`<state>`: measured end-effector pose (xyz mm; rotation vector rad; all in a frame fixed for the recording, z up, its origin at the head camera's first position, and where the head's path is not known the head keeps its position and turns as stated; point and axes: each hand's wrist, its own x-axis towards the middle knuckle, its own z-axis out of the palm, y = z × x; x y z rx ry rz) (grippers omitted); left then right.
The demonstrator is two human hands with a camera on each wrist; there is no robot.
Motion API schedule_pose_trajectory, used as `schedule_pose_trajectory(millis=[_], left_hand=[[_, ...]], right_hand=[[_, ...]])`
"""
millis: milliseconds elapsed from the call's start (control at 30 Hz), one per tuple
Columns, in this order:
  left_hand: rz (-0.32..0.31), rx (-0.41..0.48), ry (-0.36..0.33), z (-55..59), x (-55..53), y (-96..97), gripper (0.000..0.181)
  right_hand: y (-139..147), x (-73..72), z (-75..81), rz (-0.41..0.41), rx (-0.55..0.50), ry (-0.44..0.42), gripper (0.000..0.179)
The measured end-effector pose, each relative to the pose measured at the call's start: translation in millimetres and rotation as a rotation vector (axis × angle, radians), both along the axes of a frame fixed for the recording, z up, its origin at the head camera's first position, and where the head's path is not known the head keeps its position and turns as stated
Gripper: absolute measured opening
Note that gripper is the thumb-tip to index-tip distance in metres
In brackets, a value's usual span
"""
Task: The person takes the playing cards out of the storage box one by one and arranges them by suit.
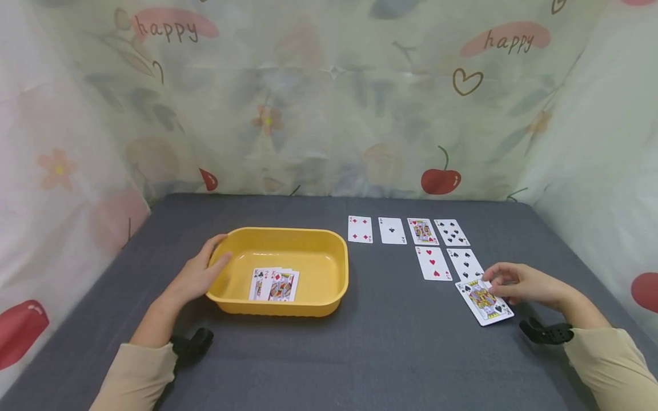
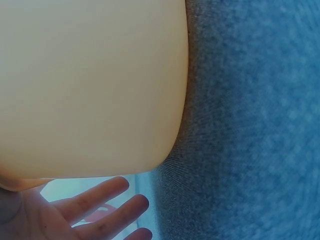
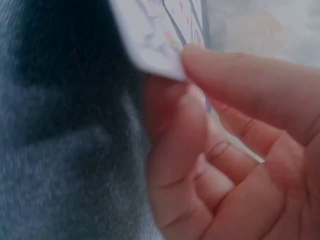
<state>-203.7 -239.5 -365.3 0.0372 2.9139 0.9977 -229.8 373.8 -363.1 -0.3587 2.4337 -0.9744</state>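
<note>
A king of spades card is tilted at the right, its edge pinched between the thumb and fingers of my right hand. In the right wrist view the same card shows blurred between thumb and fingertips. It overlaps the near end of a spades card. My left hand holds the left end of a yellow tray, thumb over the rim. From the left wrist, the tray's outer wall fills much of the view, with straight, spread fingers beyond it.
Inside the tray lie several overlapping cards, among them a king of diamonds. Face-up at the back right are a four of diamonds, an ace of clubs, a king of hearts, another spades card and a three of hearts. Patterned curtains surround the grey table.
</note>
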Motion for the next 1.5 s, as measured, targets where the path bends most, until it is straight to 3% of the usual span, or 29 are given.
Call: schedule_pose_trajectory(millis=[667,933,1133,1500], left_hand=[[0.001,0.002,-0.009,0.9,-0.5,-0.4,0.065],[0.009,0.0,-0.015,1.4,-0.3,0.1,0.065],[0.009,0.001,-0.014,0.6,-0.4,-0.3,0.065],[0.004,0.009,-0.012,0.4,-0.4,-0.3,0.065]], right_hand=[[1,5.8,-1.2,0.006,0.056,-0.029,0.035],[-10,-0.1,10.5,-0.02,0.095,0.035,0.035],[-37,-10.4,27.8,0.055,0.006,0.131,0.033],[-127,-35.0,52.2,0.232,-0.051,0.238,0.024]])
